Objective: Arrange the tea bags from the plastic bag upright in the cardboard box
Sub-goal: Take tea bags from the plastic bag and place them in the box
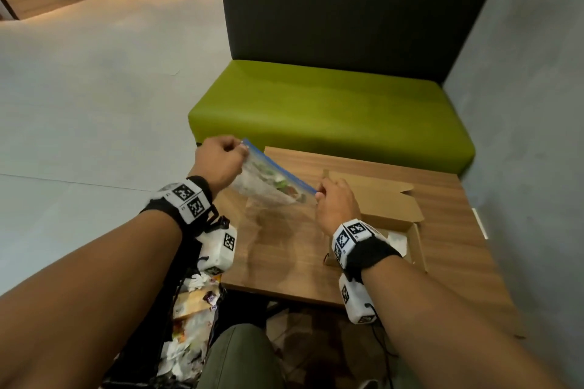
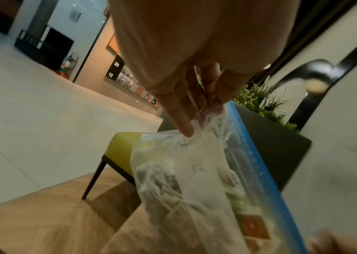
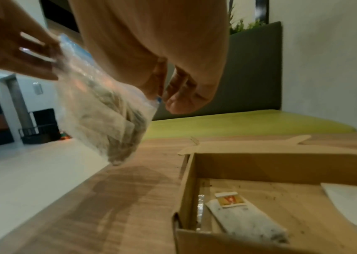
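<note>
Above the wooden table [image 1: 442, 199], your two hands hold the plastic bag [image 1: 268, 181] in the air by its blue zip strip [image 2: 258, 165]. Your left hand [image 1: 219, 159] pinches the far end of the strip with the fingers [image 2: 179, 118] curled on the crumpled plastic, and your right hand [image 1: 336, 204] pinches the near end, its fingers closed on the corner of the bag. The strip runs between the two hands like a tight line, higher at the left hand, and the body of the bag hangs below it, not touching the table.

Through the clear plastic you can see the tea bags [image 3: 112, 110] packed together (pale paper pouches, with a red and yellow tag [image 2: 253, 226] near the strip). How many they are, I cannot tell.

Just to the right of your right hand stands the cardboard box [image 3: 281, 161], open, with its lid flap [image 1: 379, 196] lying back on the table. One tea bag in the box [image 3: 247, 221] is inside, leaning against the left wall and not upright, with its red and yellow tag on top. A white piece [image 3: 355, 201] lies at the right side of the box floor; what it is, I cannot say.

Behind the table is a green bench seat [image 1: 331, 110] with a dark backrest [image 1: 347, 3]. On the floor at your left, a black bin [image 1: 189, 309] holds papers and wrappers.
</note>
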`<move>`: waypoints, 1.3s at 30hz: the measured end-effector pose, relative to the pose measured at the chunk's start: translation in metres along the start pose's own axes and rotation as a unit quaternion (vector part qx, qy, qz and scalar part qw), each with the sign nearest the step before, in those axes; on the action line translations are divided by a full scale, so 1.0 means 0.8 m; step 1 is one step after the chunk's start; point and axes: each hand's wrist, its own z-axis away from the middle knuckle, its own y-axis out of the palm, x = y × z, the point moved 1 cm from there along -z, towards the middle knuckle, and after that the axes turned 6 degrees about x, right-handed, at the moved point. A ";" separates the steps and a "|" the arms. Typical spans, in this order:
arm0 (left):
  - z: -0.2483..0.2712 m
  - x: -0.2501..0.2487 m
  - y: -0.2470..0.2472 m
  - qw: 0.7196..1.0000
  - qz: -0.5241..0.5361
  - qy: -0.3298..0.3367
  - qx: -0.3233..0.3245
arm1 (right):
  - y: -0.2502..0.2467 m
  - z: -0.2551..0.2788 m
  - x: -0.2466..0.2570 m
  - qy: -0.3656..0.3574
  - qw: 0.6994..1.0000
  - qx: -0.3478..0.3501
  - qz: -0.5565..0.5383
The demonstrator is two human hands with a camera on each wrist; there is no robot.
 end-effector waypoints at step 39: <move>0.061 0.109 0.071 0.926 -0.276 -0.150 0.210 | 0.074 0.041 -0.017 -0.017 0.970 0.241 0.043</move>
